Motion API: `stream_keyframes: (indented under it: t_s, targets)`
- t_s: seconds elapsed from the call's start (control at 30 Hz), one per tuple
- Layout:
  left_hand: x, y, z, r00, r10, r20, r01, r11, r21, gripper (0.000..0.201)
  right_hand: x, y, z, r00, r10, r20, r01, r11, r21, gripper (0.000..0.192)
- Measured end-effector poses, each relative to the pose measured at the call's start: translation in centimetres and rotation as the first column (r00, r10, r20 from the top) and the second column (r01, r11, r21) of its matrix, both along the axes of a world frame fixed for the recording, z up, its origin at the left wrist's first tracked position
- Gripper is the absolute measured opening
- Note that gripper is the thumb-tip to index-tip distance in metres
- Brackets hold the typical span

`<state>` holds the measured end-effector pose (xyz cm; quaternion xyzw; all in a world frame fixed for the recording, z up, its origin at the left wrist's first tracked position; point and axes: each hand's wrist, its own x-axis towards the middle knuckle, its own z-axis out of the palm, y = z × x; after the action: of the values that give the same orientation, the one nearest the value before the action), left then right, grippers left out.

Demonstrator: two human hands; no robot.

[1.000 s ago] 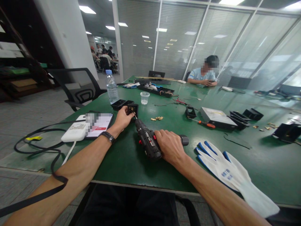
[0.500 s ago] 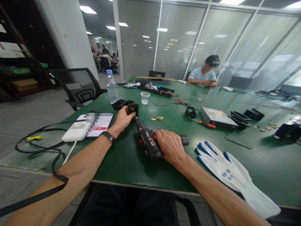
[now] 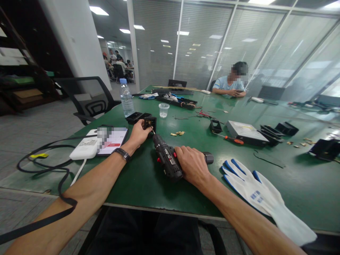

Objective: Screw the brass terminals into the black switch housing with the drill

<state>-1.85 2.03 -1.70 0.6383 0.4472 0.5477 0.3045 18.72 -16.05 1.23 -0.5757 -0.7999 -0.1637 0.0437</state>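
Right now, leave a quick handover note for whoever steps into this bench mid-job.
Left hand: grips the small black housing, which stands on the green table.
Right hand: closed round the cordless screwdriver, its bit tip set into the housing.
Nearby: loose brass pieces just beyond the tool, more black housings by the water bottle, an orange-handled screwdriver and a white glove to the right.
Done: bit is seated at the housing.
Left: whether the screw is fully driven cannot be seen; check it.
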Motion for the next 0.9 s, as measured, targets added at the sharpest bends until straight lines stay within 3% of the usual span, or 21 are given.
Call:
stream_keyframes:
  t_s: [0.17, 0.47, 0.9]
  targets:
    - [0.0, -0.2, 0.1, 1.0, 0.01, -0.004, -0.01, 1.0, 0.0, 0.036, 0.0, 0.0, 0.0, 1.0, -0.002, 0.002, 0.002, 1.0, -0.003, 0.022]
    - [-0.3, 1.0, -1.0, 0.998, -0.037, 0.054, 0.038, 0.999, -0.004, 0.037, 0.0, 0.0, -0.1, 1.0, 0.004, -0.001, -0.004, 1.0, 0.005, 0.023]
    - [-0.2, 0.7, -0.7, 0.996, -0.048, 0.081, 0.049, 0.999, -0.012, 0.039, 0.0, 0.0, -0.1, 1.0, 0.002, -0.005, -0.002, 1.0, 0.015, 0.026]
